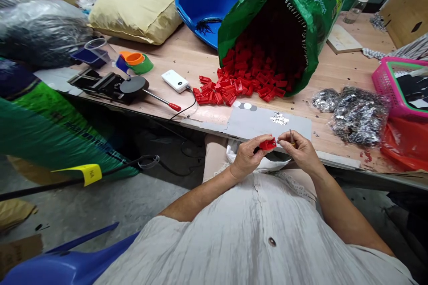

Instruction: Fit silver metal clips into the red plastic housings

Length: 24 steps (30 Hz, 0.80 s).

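Here, left grip (251, 153) pinching 1 red part (268, 144), right grip (301, 150) grasping 1 thin tool (291, 137), 1 blue basin (200, 2).

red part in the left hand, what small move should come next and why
Perhaps ease the right hand toward the red part: the left hand holds it with an end facing the right fingertips, which are close beside it, while that hand carries a slim tool.

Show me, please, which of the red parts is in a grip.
The red part in the left grip. It is apart from the heap, whose parts lie in and before the green bag.
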Motion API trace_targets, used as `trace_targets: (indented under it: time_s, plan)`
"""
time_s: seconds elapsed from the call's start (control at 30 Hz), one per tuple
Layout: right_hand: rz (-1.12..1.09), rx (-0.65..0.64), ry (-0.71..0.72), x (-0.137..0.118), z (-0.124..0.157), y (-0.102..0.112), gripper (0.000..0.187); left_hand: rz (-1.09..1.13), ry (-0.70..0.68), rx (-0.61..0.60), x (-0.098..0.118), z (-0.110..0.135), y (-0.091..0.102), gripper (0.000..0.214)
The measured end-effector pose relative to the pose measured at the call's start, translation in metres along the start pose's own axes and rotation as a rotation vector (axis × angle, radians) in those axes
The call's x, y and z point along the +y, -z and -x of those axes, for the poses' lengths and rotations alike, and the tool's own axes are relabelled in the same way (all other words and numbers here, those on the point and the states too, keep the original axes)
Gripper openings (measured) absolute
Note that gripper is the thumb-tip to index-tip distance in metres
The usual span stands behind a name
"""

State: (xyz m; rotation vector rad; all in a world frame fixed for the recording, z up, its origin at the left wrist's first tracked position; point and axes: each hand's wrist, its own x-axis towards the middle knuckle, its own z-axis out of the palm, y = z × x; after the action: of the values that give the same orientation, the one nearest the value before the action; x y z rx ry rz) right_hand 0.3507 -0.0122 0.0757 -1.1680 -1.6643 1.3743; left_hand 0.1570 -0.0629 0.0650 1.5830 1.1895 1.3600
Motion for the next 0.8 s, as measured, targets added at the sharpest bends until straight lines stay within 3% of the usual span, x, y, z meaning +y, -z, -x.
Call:
trace_targets:
  time_s: [0.2, 0.37, 0.6, 0.8]
  plan:
    - [-0.037, -0.059, 0.021, 0.001, -0.004, -0.008, 0.029, 0.000, -0.025, -0.077, -0.001, -0.001, 0.000, 0.029]
    - [-0.072, -0.088, 0.028, 0.004, -0.008, -0.013, 0.033, -0.028, -0.038, -0.032, -0.003, 0.000, -0.004, 0.030]
    - [-0.100, -0.049, 0.031, 0.013, -0.009, -0.020, 0.039, -0.075, -0.043, -0.063, -0.009, -0.004, -0.005, 0.029]
    - [-0.100, 0.003, -0.005, 0.019, -0.007, -0.017, 0.037, -0.080, -0.043, -0.003, -0.005, -0.009, -0.002, 0.026]
